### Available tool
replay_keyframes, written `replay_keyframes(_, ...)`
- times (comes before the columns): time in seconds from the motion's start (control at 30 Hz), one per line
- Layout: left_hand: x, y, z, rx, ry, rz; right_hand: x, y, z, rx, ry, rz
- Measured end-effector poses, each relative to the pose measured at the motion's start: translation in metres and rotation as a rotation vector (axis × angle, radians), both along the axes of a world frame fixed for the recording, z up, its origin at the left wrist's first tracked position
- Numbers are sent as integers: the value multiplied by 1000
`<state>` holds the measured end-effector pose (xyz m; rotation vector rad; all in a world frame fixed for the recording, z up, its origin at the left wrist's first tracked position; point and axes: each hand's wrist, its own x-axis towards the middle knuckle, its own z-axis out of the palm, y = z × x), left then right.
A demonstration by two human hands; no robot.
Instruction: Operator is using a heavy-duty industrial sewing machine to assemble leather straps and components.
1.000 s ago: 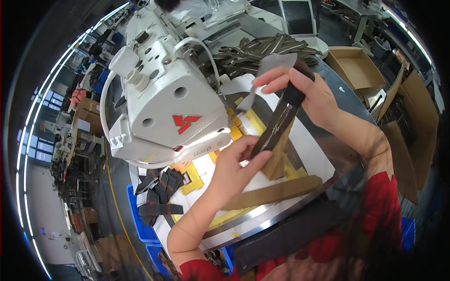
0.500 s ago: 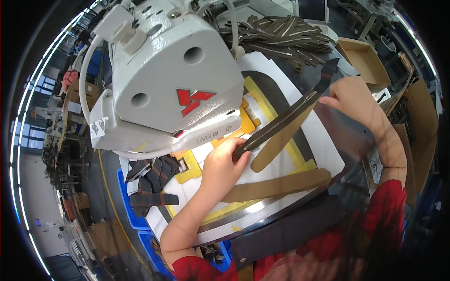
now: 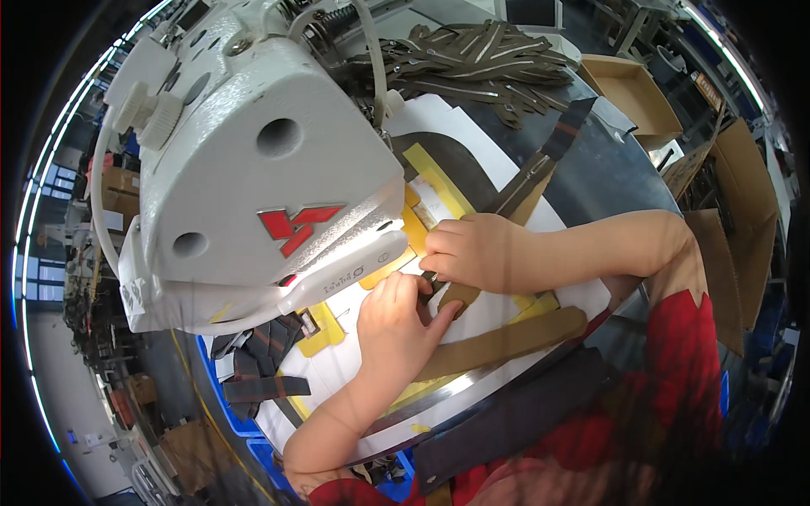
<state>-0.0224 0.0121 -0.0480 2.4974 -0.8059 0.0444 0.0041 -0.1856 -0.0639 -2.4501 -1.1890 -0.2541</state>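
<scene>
A dark zipper strip [image 3: 527,177] with a brown backing piece lies diagonally over the white-and-yellow work plate, just right of the white machine head [image 3: 253,194]. My left hand [image 3: 396,329] grips its lower end with fingers bent. My right hand [image 3: 477,253] is closed on the same strip just above, fingertips beside the left hand's; its underside is hidden. A loose brown curved piece [image 3: 515,341] lies in front of both hands. Yellow fixture pieces [image 3: 321,329] show beside the machine's foot.
A pile of zipper strips [image 3: 472,63] lies behind on the metal table [image 3: 616,173]. Dark fabric pieces [image 3: 261,363] lie at the left over a blue bin [image 3: 243,428]. Cardboard boxes [image 3: 629,88] stand at the right. Other machines line the left background.
My right hand has moved from the strip's upper end down beside my left hand. My left hand stays at the lower end. The view has shifted, with the machine head appearing larger.
</scene>
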Motion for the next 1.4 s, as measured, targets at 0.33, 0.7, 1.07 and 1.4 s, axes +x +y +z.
replay_keyframes(0.33, 1, 0, 1, -37, 108, 81, 11, -12, 26, 245, 599, -68)
replay_keyframes(0.7, 7, 4, -3, -442, 442, 149, -2, -11, 31, 314, 498, 11)
replay_keyframes(1.07, 10, 4, -3, -123, -168, -80, 37, -17, 29, -12, 575, -288)
replay_keyframes(1.4, 10, 7, -5, 116, -136, -33, 68, -15, 15, 165, 297, -311)
